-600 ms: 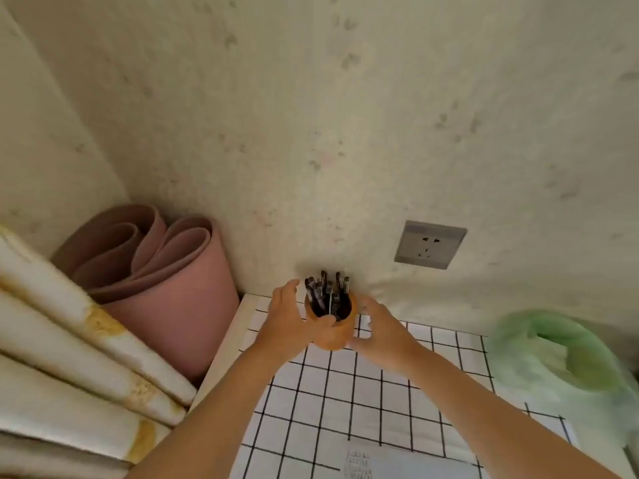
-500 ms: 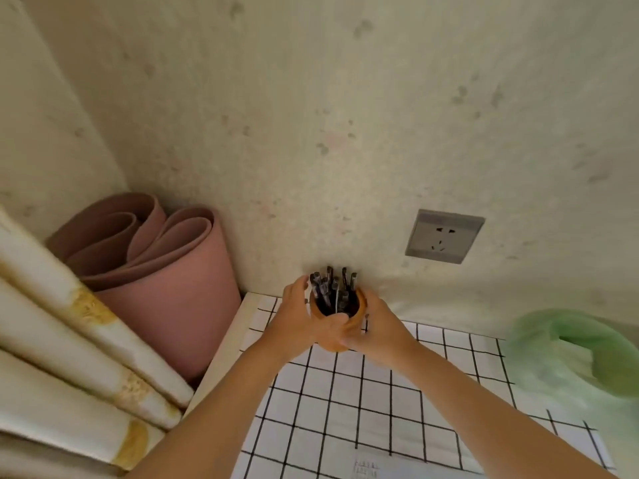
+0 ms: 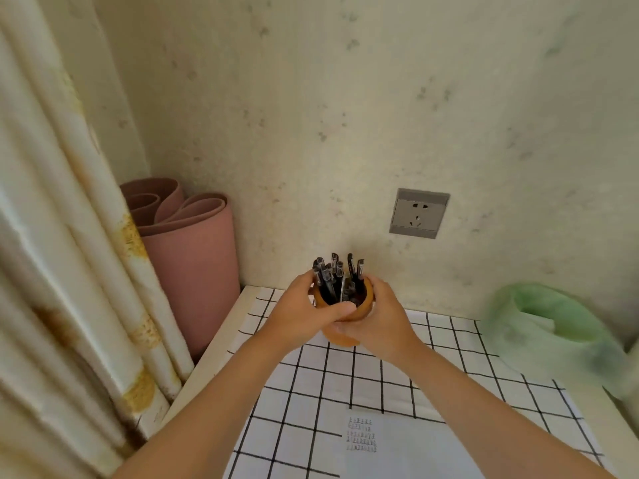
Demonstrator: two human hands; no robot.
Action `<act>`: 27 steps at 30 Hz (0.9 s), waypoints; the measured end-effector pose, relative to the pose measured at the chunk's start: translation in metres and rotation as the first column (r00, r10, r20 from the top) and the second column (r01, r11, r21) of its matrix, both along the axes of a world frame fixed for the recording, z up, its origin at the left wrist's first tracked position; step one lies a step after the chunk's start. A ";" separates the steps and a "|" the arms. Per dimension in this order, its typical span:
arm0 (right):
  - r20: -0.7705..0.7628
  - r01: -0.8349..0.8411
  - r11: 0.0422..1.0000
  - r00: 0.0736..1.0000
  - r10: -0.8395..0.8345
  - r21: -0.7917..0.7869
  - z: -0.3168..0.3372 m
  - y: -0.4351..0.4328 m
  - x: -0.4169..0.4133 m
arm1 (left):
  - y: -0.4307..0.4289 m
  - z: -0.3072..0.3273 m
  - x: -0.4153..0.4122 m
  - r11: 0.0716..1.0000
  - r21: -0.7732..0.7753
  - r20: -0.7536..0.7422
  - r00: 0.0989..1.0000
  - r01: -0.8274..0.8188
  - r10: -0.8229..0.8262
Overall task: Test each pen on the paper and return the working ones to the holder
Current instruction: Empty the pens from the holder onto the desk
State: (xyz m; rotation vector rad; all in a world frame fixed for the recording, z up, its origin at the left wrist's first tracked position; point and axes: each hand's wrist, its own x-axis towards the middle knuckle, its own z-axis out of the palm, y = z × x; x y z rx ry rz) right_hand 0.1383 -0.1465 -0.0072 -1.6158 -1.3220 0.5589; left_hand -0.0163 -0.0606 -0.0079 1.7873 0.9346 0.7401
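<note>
An orange pen holder (image 3: 359, 311) full of several dark pens (image 3: 337, 276) is near the table's back edge, close to the wall. My left hand (image 3: 301, 314) grips its left side, thumb across the front. My right hand (image 3: 378, 319) wraps round its right side and lower part. Whether the holder touches the table is hidden by my hands. A white sheet of paper (image 3: 408, 447) with a block of small printed text lies at the near edge of the table, between my forearms.
The table has a white cloth with a black grid (image 3: 311, 392). A green plastic bag (image 3: 556, 326) sits at the right. A rolled pink mat (image 3: 193, 264) stands left of the table, beside a cream curtain (image 3: 69, 271). A wall socket (image 3: 418, 213) is above the holder.
Both hands have closed in tighter round the pen holder, the left thumb now across its front. The view has tilted and shifted, bringing more of the table and the paper into sight.
</note>
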 end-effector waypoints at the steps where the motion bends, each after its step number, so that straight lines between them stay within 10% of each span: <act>1: 0.019 0.001 1.000 1.000 -0.001 0.014 0.007 -0.014 -0.003 | -0.012 0.005 -0.004 1.000 -0.002 0.001 1.000 0.017 -0.017; 17: 0.242 0.117 0.991 0.965 -0.098 -0.068 0.029 -0.198 -0.018 | -0.163 0.027 -0.040 0.971 0.144 -0.138 0.975 0.193 -0.173; 27: 0.722 0.149 0.972 0.691 0.028 -0.181 -0.018 -0.179 0.014 | -0.152 -0.021 -0.016 0.895 0.360 -0.308 0.939 0.262 -0.151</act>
